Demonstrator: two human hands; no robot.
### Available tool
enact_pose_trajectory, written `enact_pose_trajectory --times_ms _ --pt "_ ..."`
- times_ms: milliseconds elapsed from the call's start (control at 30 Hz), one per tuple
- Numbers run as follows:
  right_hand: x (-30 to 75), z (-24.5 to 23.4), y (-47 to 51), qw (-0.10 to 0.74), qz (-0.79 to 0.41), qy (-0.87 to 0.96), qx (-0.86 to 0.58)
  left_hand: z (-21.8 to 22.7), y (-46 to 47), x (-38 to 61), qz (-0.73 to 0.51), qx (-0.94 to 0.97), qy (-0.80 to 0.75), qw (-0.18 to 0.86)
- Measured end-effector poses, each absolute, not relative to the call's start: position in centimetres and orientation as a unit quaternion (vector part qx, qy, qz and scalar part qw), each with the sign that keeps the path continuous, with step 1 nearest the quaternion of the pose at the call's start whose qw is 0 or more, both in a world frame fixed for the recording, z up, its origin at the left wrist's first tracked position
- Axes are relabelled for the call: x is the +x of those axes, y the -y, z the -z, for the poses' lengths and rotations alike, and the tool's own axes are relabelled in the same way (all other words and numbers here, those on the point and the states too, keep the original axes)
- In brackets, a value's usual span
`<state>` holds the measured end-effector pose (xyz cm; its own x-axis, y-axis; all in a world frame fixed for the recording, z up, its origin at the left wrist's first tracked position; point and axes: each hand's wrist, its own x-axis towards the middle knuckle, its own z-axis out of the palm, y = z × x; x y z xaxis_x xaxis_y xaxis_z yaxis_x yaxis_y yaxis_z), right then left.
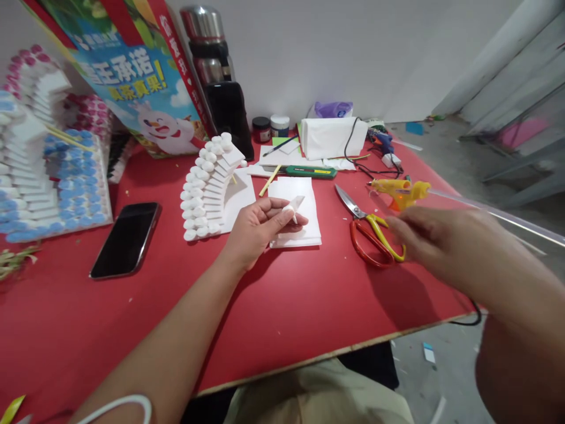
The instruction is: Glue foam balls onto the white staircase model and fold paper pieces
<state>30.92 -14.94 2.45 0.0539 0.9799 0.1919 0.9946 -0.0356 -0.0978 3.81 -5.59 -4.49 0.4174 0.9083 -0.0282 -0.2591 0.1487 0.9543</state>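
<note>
My left hand [267, 225] pinches a small pointed white piece [296, 204], paper-like, between thumb and fingers. Beneath it lies a stack of white paper sheets [304, 235]. Just left stands a curved model [207, 188] of white cotton-like tips and stepped white slats on a white base. My right hand [441, 244], slightly blurred, is in front of a yellow-and-orange glue gun [397, 187] with a long clear glue stick [494, 209]. Its fingers curl, but their grip is hidden. Close to its fingertips are scissors [371, 227] with red and yellow handles.
A black phone [126, 240] lies on the red table [273, 318]. Blue, white and pink models [79, 176] stand left, beside a colourful bag [145, 88] and steel flask [205, 47]. A green cutter [311, 172], small jars [261, 129] and a cable [353, 141] are behind.
</note>
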Motion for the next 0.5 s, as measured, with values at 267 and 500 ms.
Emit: enact_pose_trajectory --times_ms 267,500 --pt "33.0 1.5 16.4 0.049 0.109 0.575 -0.810 4.4 5.8 3.9 -0.396 0.497 -0.328 0.699" --pt "34.5 2.6 12.2 0.035 0.063 0.547 -0.834 4.1 5.7 3.7 -0.402 0.507 -0.337 0.684"
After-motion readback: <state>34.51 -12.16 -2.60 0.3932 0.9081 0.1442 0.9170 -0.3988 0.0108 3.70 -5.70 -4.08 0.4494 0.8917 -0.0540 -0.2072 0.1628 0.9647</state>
